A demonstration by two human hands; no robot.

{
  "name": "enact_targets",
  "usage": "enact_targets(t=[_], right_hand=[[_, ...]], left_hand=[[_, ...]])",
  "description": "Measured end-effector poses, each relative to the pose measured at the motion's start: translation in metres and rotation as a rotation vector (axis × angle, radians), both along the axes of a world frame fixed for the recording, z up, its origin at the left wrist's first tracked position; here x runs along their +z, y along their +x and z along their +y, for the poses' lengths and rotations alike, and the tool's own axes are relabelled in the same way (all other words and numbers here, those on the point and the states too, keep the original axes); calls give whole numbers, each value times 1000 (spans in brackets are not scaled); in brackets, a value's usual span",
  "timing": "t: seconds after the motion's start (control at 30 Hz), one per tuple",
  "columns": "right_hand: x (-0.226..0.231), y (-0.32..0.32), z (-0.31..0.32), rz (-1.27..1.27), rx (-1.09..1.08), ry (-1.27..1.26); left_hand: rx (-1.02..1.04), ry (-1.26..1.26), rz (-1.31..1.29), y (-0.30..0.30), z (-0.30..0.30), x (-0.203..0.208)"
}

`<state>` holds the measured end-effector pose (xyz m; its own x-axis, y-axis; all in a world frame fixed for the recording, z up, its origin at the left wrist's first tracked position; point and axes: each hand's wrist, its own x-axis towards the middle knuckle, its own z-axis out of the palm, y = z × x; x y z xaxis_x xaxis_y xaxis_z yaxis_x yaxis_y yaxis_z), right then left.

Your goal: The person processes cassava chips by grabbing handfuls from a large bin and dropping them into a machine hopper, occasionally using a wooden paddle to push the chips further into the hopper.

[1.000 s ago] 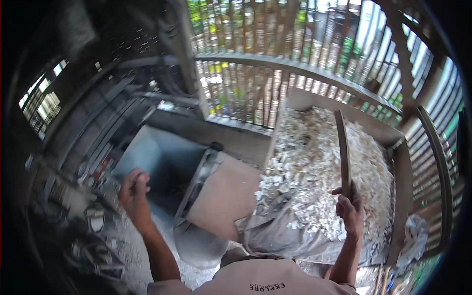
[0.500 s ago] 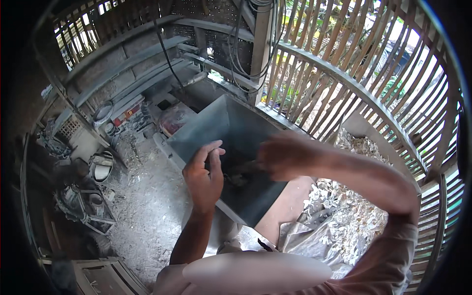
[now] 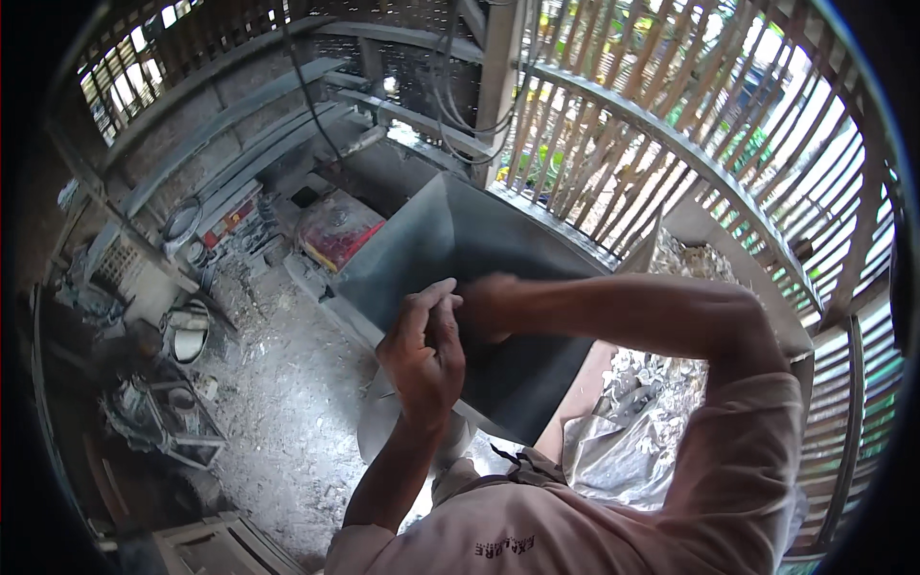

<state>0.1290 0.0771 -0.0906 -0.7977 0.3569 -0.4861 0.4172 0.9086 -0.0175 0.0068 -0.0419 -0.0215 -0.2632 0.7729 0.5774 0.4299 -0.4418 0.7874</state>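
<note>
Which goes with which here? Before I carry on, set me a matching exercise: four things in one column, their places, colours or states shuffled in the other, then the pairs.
Things:
1. Left hand
2. Right hand
3. Deep bin
4. Pale flakes

Descriptions:
A. Grey-walled, with an open top
B. Heaped at the picture's right, partly hidden by an arm
C. Blurred, its forearm reaching in from the right
D. Fairly sharp, fingers curved, thumb showing

Pairs: 1-D, 2-C, 3-A, 4-B

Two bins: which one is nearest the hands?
The grey, sloped-walled hopper: the right hand is in or over its opening. The bin of pale chips stands farther right.
</note>
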Motion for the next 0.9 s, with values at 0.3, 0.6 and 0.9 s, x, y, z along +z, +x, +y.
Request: enact_targets(t=[0.3, 0.6, 0.9], right_hand=[[93, -26, -12, -412, -240, -65], [75, -25, -19, -358, -207, -58], [-55, 4, 6, 10, 114, 120]], left_hand=[[11, 13, -4, 0, 3, -5], [18, -11, -27, 5, 3, -6], [-26, -42, -56, 16, 3, 1]])
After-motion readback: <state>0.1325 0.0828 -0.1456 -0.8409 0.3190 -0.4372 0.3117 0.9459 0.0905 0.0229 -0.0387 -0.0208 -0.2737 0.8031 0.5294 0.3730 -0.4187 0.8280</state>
